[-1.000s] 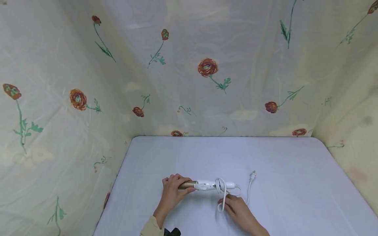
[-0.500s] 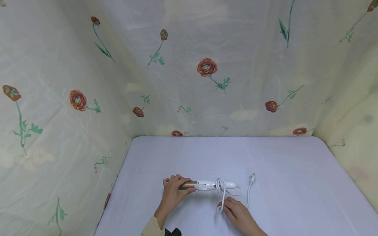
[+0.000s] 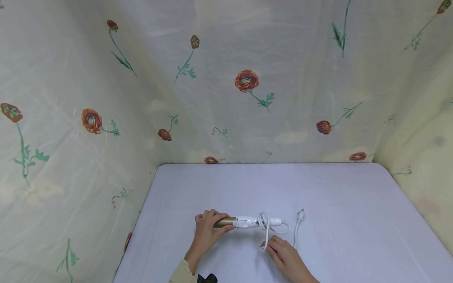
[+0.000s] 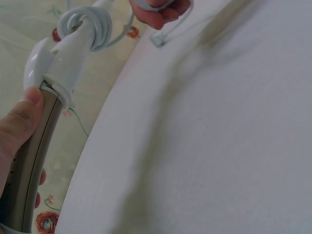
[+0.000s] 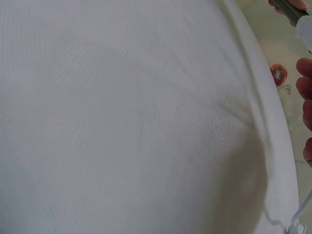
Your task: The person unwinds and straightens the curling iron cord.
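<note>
A curling iron (image 3: pixel 244 222) with a white handle and gold-brown barrel is held level over the white table. My left hand (image 3: pixel 207 232) grips it by the barrel, and in the left wrist view the thumb (image 4: pixel 22 119) lies along the barrel near the white lever. The white cord (image 4: pixel 100 29) is wound in several turns round the handle. A loop of it hangs toward me, and my right hand (image 3: pixel 287 256) pinches this loop. Beyond that hand the cord's plug end (image 3: pixel 301 214) sticks out. The right wrist view catches only some fingertips (image 5: pixel 305 87) at its edge.
The white-covered table (image 3: pixel 354 220) has rounded far corners. Pale cloth (image 3: pixel 283 118) printed with orange flowers rises behind it and at both sides. A black piece (image 3: pixel 208 278) shows beside the left sleeve (image 3: pixel 183 272) at the bottom edge.
My right hand has drawn slightly down and away from the handle, still with the cord loop in its fingers. The plug end has dipped and shifted a little left. My left hand stays put.
</note>
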